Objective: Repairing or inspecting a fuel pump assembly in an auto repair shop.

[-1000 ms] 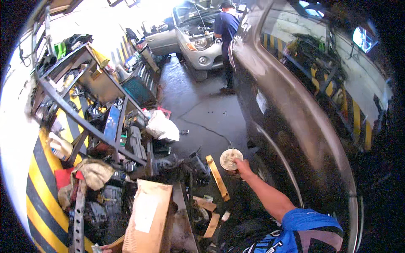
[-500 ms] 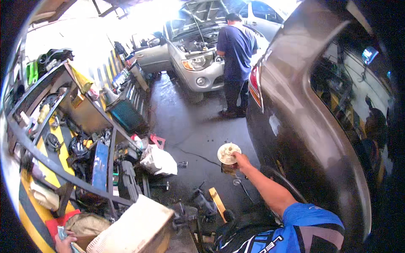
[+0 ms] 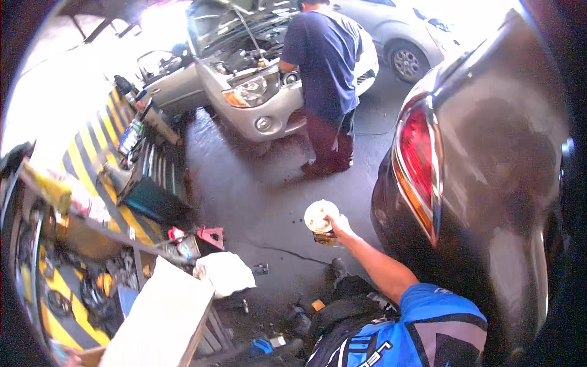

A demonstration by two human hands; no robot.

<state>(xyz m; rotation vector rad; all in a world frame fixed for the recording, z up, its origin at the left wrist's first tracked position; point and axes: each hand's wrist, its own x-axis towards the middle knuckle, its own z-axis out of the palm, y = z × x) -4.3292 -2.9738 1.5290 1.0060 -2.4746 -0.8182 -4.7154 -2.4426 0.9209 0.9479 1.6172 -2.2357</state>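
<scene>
My right hand (image 3: 339,227) grips a round cream plastic part (image 3: 319,215) with a brassy lower section, held out over the floor beside the dark car (image 3: 489,153) and its red taillight (image 3: 416,159). My left hand (image 3: 68,353), blurred at the lower left rim, is closed at the edge of an open cardboard box (image 3: 140,324), with a small pale-blue item by its fingers. A white bag (image 3: 223,272) lies beyond the box.
A co-worker (image 3: 324,73) in dark clothes bends at a silver vehicle (image 3: 257,116) with its bonnet up. Another silver car (image 3: 428,43) stands behind. Cluttered shelving (image 3: 107,232), a teal tool cabinet (image 3: 150,199) and a red stand (image 3: 208,237) line the left, near a cable (image 3: 287,254).
My view has moved forward along the dark car, bringing its taillight and the co-worker closer. The round part and the box have come along with my hands.
</scene>
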